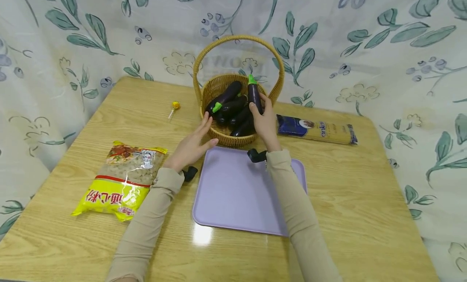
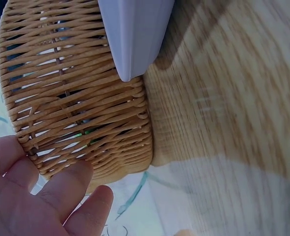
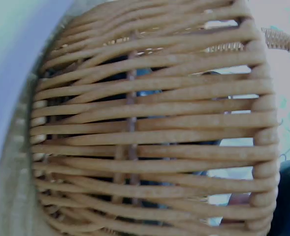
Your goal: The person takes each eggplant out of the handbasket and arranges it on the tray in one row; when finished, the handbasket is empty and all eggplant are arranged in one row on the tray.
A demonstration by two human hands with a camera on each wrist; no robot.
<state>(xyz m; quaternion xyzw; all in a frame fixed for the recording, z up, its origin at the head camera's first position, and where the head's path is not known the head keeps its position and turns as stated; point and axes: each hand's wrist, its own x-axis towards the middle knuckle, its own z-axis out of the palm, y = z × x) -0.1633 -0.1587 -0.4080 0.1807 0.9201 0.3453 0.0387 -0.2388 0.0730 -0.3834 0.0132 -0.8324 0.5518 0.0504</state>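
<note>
Beige sleeves (image 1: 308,217) come nearest me, reaching past a bare lilac tray (image 1: 240,193) towards a wicker basket (image 1: 233,142) on the wooden bench (image 1: 368,217). With the right hand (image 1: 265,122) I have one eggplant (image 1: 254,93) gripped, thumb on one side and fingers on the other, its green stem pointing up, over the basket's right part. More eggplants (image 1: 233,107) lie inside, close together. On the left hand (image 1: 192,147) the fingers are extended and loose, touching the basket's left side near the rim without closing on anything.

I judge the step in hand to be handling this single eggplant at the basket; whether it is coming out or going in, I cannot tell. Either way, the next move calls for a steady pinch on its smooth skin, a path clear of the arched handle, and the left hand kept against the wicker so the basket does not tip. Its lower end could snag on the others or the rim.
</note>
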